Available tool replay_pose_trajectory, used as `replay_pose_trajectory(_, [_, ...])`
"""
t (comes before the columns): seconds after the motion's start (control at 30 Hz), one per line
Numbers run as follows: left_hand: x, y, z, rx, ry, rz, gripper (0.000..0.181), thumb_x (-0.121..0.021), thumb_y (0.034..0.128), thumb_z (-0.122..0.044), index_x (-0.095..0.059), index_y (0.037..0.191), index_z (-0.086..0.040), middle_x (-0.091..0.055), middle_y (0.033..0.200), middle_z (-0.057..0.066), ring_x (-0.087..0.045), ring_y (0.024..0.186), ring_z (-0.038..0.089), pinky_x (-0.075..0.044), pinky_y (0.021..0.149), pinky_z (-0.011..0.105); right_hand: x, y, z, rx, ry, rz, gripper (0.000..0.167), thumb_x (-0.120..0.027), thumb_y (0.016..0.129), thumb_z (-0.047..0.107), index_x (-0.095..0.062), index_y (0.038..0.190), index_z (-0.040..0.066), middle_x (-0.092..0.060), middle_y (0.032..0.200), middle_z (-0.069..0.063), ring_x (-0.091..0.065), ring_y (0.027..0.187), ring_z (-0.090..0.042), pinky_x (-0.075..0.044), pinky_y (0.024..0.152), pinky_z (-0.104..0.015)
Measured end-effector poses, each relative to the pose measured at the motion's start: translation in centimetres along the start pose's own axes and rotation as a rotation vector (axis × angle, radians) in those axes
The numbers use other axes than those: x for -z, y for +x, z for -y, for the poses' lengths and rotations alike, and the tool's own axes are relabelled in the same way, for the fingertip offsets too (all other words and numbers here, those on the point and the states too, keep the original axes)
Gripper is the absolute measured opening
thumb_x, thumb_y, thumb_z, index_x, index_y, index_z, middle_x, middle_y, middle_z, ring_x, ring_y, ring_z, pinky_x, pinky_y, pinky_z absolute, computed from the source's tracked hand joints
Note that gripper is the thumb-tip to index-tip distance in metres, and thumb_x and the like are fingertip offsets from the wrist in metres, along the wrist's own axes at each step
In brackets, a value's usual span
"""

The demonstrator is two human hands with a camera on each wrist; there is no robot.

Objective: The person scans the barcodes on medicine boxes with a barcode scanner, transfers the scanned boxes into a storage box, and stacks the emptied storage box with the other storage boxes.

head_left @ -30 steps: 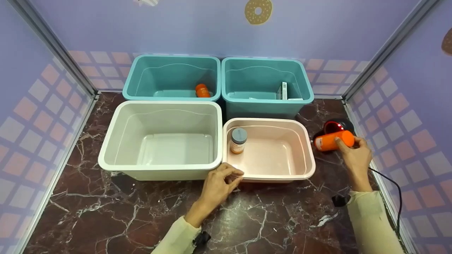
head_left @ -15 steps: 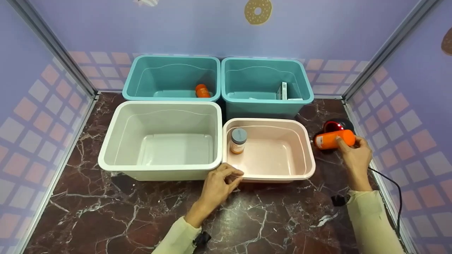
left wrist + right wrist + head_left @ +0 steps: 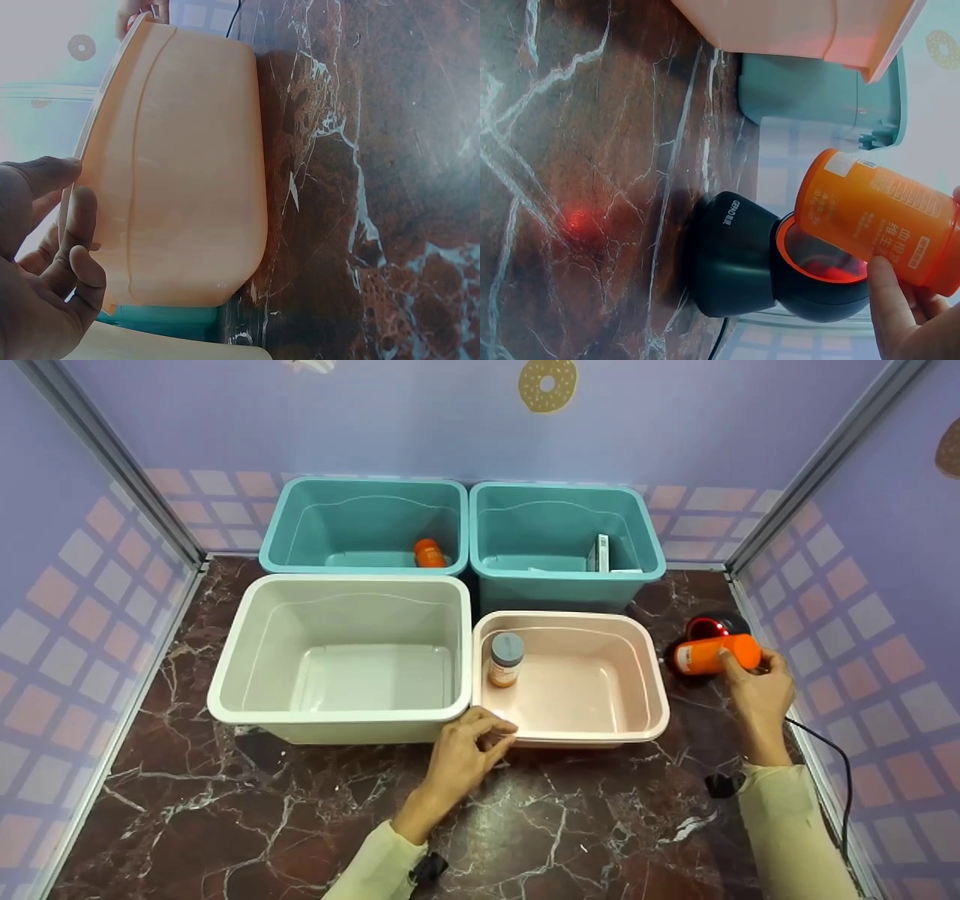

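Observation:
My right hand [image 3: 761, 697] grips an orange pill bottle [image 3: 709, 655] lying sideways, its capped end toward the palm. In the right wrist view this bottle [image 3: 874, 214] is in front of a black barcode scanner [image 3: 735, 255] with a glowing red ring, and its printed label faces the camera. My left hand [image 3: 469, 746] pinches the front rim of the pink bin [image 3: 592, 736] near its left corner. The left wrist view has these fingers [image 3: 81, 214] at the rim. Inside the pink bin stands a grey-capped bottle [image 3: 505, 660].
A white bin [image 3: 337, 718] adjoins the pink one. Behind are two teal bins: the left bin [image 3: 330, 570] holds an orange bottle [image 3: 429, 553], the right bin [image 3: 555, 596] a white box [image 3: 602, 553]. A black cable [image 3: 844, 765] runs along the right wall.
My right hand and the orange bottle have shifted slightly right and up in the head view, still in front of the scanner. My left hand has kept its place.

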State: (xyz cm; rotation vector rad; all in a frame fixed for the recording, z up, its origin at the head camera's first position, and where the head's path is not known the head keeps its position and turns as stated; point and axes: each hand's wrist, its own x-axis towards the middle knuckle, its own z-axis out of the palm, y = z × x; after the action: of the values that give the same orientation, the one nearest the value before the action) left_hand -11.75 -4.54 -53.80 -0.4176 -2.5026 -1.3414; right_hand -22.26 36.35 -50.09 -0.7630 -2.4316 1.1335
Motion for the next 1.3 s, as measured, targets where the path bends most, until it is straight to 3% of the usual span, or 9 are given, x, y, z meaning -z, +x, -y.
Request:
replay_pose_trajectory(0.2, [0.0,0.0,0.0,0.007,0.002,0.003,0.009,-0.078,0.0873,-0.027,-0.078,0.094,-0.020,-0.069,0.090,-0.005,-0.062,0.066,0.007,-0.051,0.060,0.018,0.0,0.0,0.0,0.011,-0.014,-0.002,0.063,-0.074,0.083,0.047,-0.061,0.126,0.004,-0.061,0.102,-0.003,-0.046,0.081,-0.001,-0.036,0.078,-0.020])
replay_pose_trajectory(0.47, [0.2,0.0,-0.3,0.026,-0.013,0.017,0.010,-0.078,0.0868,-0.026,-0.078,0.095,-0.019,-0.068,0.089,-0.005,-0.063,0.068,0.007,-0.053,0.061,0.018,-0.1,0.0,0.4,0.027,0.020,-0.008,0.058,-0.076,0.081,0.045,-0.064,0.123,0.006,-0.054,0.087,0.012,-0.046,0.077,0.003,-0.036,0.076,-0.018])
replay_pose_trajectory(0.7, [0.2,0.1,-0.3,0.024,-0.008,0.016,0.010,-0.078,0.0869,-0.026,-0.078,0.094,-0.020,-0.068,0.089,-0.006,-0.062,0.066,0.007,-0.052,0.060,0.018,0.0,-0.2,1.0,0.056,0.014,0.008,0.060,-0.076,0.082,0.044,-0.064,0.125,0.005,-0.057,0.092,0.008,-0.045,0.076,0.006,-0.037,0.075,-0.016])
replay_pose_trajectory(1.07, [0.2,0.0,-0.3,0.021,-0.016,0.019,0.010,-0.079,0.0857,-0.023,-0.078,0.095,-0.018,-0.067,0.087,-0.004,-0.063,0.067,0.007,-0.053,0.061,0.018,0.2,-0.2,2.6,0.090,0.074,0.015,0.050,-0.078,0.081,0.041,-0.064,0.116,0.008,-0.054,0.085,0.016,-0.050,0.077,0.004,-0.039,0.074,-0.014])
replay_pose_trajectory(1.3, [0.2,0.0,-0.3,0.022,0.001,0.022,0.011,-0.079,0.0854,-0.023,-0.078,0.095,-0.018,-0.068,0.089,-0.004,-0.063,0.068,0.008,-0.053,0.061,0.019,0.5,-0.6,3.9,0.160,0.099,0.007,0.052,-0.078,0.080,0.040,-0.066,0.117,0.005,-0.055,0.086,0.017,-0.050,0.077,0.005,-0.039,0.073,-0.014])
